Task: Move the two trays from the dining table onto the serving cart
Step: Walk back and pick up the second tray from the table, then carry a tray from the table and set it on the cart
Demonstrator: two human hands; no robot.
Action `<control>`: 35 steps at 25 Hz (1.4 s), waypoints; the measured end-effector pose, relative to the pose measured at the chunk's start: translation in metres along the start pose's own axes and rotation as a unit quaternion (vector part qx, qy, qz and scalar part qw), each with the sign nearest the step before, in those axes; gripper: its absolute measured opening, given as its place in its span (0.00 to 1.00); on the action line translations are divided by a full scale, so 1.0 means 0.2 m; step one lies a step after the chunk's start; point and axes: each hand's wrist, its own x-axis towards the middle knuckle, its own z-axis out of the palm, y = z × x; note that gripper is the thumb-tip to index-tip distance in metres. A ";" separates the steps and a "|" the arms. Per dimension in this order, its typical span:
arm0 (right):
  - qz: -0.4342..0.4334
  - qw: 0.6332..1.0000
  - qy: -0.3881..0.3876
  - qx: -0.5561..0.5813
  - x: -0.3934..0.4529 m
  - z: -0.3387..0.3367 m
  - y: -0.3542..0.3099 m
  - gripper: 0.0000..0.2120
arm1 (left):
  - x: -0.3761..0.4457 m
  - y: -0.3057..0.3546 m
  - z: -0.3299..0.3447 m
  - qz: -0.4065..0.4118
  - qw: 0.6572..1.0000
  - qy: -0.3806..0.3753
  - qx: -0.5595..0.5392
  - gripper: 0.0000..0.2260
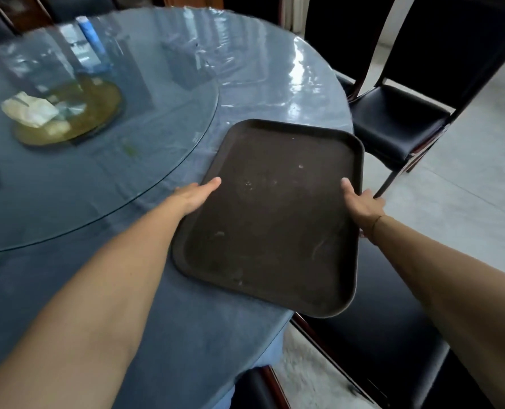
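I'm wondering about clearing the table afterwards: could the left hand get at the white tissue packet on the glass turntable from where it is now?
Probably not right now: the left hand grips the tray edge, so it is occupied. The tissue packet lies far across the glass turntable, nothing between.

Both hands grip a dark brown tray overhanging the round tabletop: left hand, right hand.

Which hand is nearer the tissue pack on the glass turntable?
Left. The left hand grips the tray's edge on the tissue pack's side; the right hand holds the far edge.
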 end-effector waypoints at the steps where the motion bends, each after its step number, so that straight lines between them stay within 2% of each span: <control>1: 0.000 1.000 -0.004 0.006 0.02 0.00 0.00 0.46 | 0.01 0.02 0.00 -0.005 1.000 -0.009 -0.008 0.45; 5: 0.022 0.995 -0.036 0.095 0.04 -0.01 -0.03 0.46 | 0.05 0.10 0.00 -0.039 0.997 -0.035 -0.055 0.46; 10: 0.103 0.971 -0.122 0.177 -0.01 -0.07 -0.09 0.48 | 0.02 0.12 -0.01 -0.078 0.995 -0.037 -0.049 0.54; 13: 0.102 0.969 -0.124 0.185 -0.03 -0.10 -0.11 0.49 | 0.01 0.14 -0.05 -0.089 0.994 -0.034 -0.057 0.60; 15: 0.089 0.971 -0.111 0.194 -0.05 -0.13 -0.14 0.48 | -0.02 0.15 -0.10 -0.090 0.994 -0.030 -0.055 0.60; 22: 0.092 0.972 -0.136 0.170 -0.29 -0.36 -0.31 0.45 | -0.33 0.20 -0.31 -0.074 0.993 -0.039 -0.087 0.57; 27: 0.081 0.976 -0.126 0.157 -0.59 -0.52 -0.39 0.53 | -0.66 0.22 -0.46 -0.063 0.991 -0.052 -0.108 0.53; 31: 0.061 0.973 -0.112 0.193 -0.88 -0.65 -0.41 0.45 | -0.96 0.19 -0.61 -0.041 0.989 -0.041 -0.136 0.45; 35: 0.033 0.970 -0.079 0.229 -1.24 -0.76 -0.36 0.38 | -1.29 0.10 -0.71 -0.017 0.981 -0.072 -0.177 0.38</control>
